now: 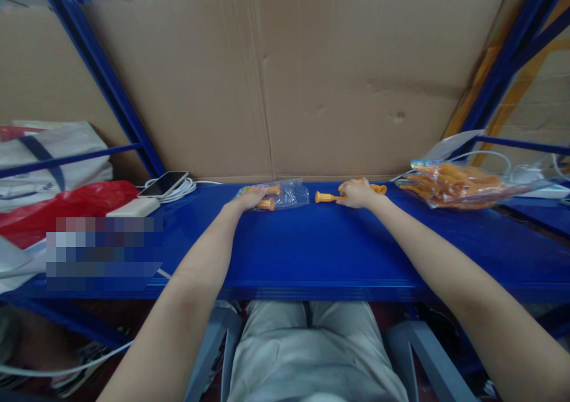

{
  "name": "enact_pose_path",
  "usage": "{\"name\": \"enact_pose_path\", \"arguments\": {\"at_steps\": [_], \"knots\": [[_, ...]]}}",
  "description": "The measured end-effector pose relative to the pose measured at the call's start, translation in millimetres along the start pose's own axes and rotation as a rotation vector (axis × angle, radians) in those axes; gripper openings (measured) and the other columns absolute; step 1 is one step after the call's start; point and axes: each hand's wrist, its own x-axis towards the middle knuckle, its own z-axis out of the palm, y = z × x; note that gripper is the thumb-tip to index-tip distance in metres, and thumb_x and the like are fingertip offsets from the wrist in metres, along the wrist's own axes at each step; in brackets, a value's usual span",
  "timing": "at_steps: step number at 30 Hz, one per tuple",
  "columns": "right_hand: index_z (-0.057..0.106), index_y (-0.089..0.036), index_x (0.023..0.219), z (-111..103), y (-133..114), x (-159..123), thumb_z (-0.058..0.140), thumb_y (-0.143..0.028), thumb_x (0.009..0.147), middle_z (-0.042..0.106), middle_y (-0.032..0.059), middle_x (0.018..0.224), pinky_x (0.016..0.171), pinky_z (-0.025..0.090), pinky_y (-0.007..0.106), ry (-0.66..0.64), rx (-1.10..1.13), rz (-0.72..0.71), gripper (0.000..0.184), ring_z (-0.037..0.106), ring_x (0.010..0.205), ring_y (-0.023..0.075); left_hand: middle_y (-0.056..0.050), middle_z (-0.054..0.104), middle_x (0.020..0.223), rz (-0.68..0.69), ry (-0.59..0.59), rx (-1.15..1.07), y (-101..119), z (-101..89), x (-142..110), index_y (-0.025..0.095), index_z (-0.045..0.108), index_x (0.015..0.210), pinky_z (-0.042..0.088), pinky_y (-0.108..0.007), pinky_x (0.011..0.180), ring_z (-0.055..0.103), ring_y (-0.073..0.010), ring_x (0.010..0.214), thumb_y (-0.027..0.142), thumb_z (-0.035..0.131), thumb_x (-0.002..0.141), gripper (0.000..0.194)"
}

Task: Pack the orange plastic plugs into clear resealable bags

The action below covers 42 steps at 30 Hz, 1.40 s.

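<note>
My left hand is closed on the left part of a clear plastic bag lying on the blue shelf. Two orange plastic pieces with ribbed, flared ends, one of them this orange piece, stick out from beside its fingers. Whether they lie inside the bag or on it, I cannot tell. To the right, my right hand grips an orange plastic piece with a flared end, which points left. More orange plastic shows past that hand's far side. The fingertips of both hands are partly hidden.
A filled bag of orange pieces lies at the right, by white cables. At the left are a phone, a coiled white cable, a white box and a red plastic bag. Cardboard walls the back between blue posts.
</note>
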Motion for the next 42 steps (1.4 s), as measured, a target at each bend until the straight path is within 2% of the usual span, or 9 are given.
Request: {"name": "enact_pose_path", "arguments": {"at_steps": [5, 7, 12, 17, 20, 26, 33, 39, 42], "knots": [[0.072, -0.023, 0.100, -7, 7, -2, 0.056, -0.030, 0.083, 0.065, 0.0099, 0.118, 0.091, 0.036, 0.049, -0.074, -0.003, 0.035, 0.024, 0.051, 0.114, 0.0313, -0.002, 0.030, 0.153, -0.042, -0.068, 0.006, 7, -5.2, -4, 0.017, 0.037, 0.146, 0.018, -0.028, 0.115, 0.022, -0.0167, 0.143, 0.039, 0.014, 0.097, 0.058], [0.073, -0.023, 0.096, -8, 8, -2, 0.056, -0.027, 0.082, 0.066, 0.0099, 0.116, 0.089, 0.036, 0.046, -0.042, -0.019, 0.014, 0.022, 0.051, 0.113, 0.0306, -0.002, 0.031, 0.153, -0.034, -0.065, 0.017, 8, -6.2, -5, 0.018, 0.038, 0.146, 0.019, -0.026, 0.114, 0.024, -0.0156, 0.142, 0.039, 0.012, 0.097, 0.059], [0.072, -0.020, 0.093, -9, 4, -2, 0.055, -0.026, 0.084, 0.069, 0.0105, 0.108, 0.084, 0.035, 0.039, 0.089, 0.025, -0.047, 0.020, 0.052, 0.107, 0.0284, -0.006, 0.035, 0.151, -0.002, -0.068, 0.026, 11, -9.7, -9, 0.009, 0.040, 0.144, 0.021, -0.022, 0.112, 0.031, -0.0146, 0.139, 0.034, 0.013, 0.096, 0.060], [0.070, -0.019, 0.092, -15, -8, -2, 0.053, -0.028, 0.086, 0.071, 0.0086, 0.100, 0.077, 0.034, 0.033, 0.193, 0.160, -0.122, 0.019, 0.055, 0.100, 0.0250, -0.001, 0.049, 0.142, 0.027, -0.045, 0.063, 15, -13.2, -12, 0.021, 0.052, 0.136, 0.031, -0.025, 0.107, 0.042, -0.0179, 0.134, 0.040, 0.020, 0.096, 0.054], [0.070, -0.019, 0.090, -17, -15, -3, 0.055, -0.029, 0.086, 0.071, 0.0082, 0.097, 0.075, 0.032, 0.032, 0.226, 0.165, -0.189, 0.019, 0.055, 0.098, 0.0247, -0.002, 0.054, 0.138, -0.006, -0.036, 0.113, 21, -16.1, -13, 0.024, 0.056, 0.132, 0.037, -0.027, 0.103, 0.048, -0.0211, 0.129, 0.043, 0.024, 0.096, 0.052], [0.071, -0.019, 0.086, -17, -27, -5, 0.057, -0.027, 0.083, 0.071, 0.0072, 0.097, 0.073, 0.029, 0.032, 0.229, 0.134, -0.259, 0.016, 0.055, 0.096, 0.0239, -0.010, 0.059, 0.132, -0.026, -0.037, 0.179, 37, -22.1, -18, 0.016, 0.063, 0.124, 0.040, -0.030, 0.100, 0.053, -0.0247, 0.124, 0.039, 0.025, 0.096, 0.053], [0.072, -0.019, 0.087, -19, -41, -9, 0.057, -0.028, 0.083, 0.072, 0.0062, 0.096, 0.072, 0.030, 0.031, 0.179, 0.148, -0.242, 0.018, 0.057, 0.094, 0.0230, -0.013, 0.066, 0.121, -0.011, -0.010, 0.114, 41, -22.4, -16, 0.014, 0.069, 0.112, 0.046, -0.032, 0.092, 0.062, -0.0273, 0.111, 0.042, 0.026, 0.094, 0.055], [0.072, -0.019, 0.087, -23, -46, -12, 0.057, -0.024, 0.082, 0.072, 0.0063, 0.097, 0.073, 0.031, 0.030, 0.172, 0.141, -0.211, 0.016, 0.058, 0.096, 0.0229, -0.013, 0.068, 0.118, -0.005, -0.010, 0.077, 41, -21.5, -15, 0.014, 0.072, 0.107, 0.045, -0.034, 0.095, 0.062, -0.0291, 0.110, 0.044, 0.030, 0.092, 0.054], [0.072, -0.018, 0.086, -25, -47, -13, 0.057, -0.024, 0.082, 0.072, 0.0068, 0.097, 0.073, 0.031, 0.031, 0.173, 0.139, -0.207, 0.017, 0.058, 0.095, 0.0232, -0.013, 0.064, 0.125, 0.017, -0.003, 0.063, 41, -18.6, -18, 0.014, 0.070, 0.111, 0.034, -0.042, 0.106, 0.055, -0.0294, 0.120, 0.042, 0.026, 0.094, 0.054]]}}
